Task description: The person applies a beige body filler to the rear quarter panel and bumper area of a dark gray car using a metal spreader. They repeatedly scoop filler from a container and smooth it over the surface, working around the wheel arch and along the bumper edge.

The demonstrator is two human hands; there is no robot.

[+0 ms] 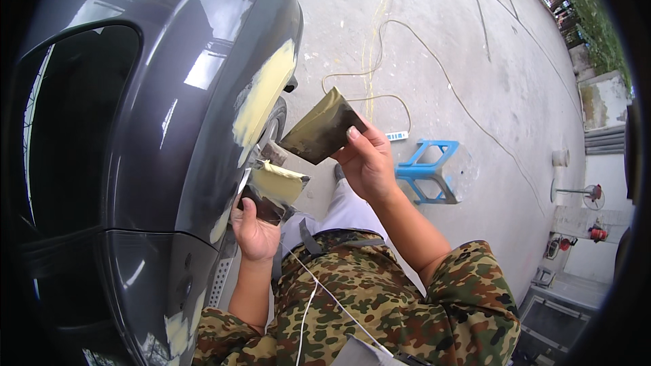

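Note:
My left hand [256,232] grips a dark flat putty spreader [274,190] by its lower part, thumb on top. Pale yellow body filler lies thick along its far edge. Higher and to the right, my right hand [366,161] is closed on a second dark putty spreader [324,129], its face tilted and smeared with yellow filler near the top edge. The two spreaders are apart. Left of them stands a dark grey car [183,81]. A broad patch of yellow filler [266,98] covers its wheel-arch panel, with another filler patch [178,332] low on the body.
A blue plastic stool [428,171] stands on the concrete floor to my right. Near it lies a white power strip [397,136], its cable [434,54] looping across the floor. The car's wheel [274,122] shows beyond my left hand. A fan [593,196] is by the far-right wall.

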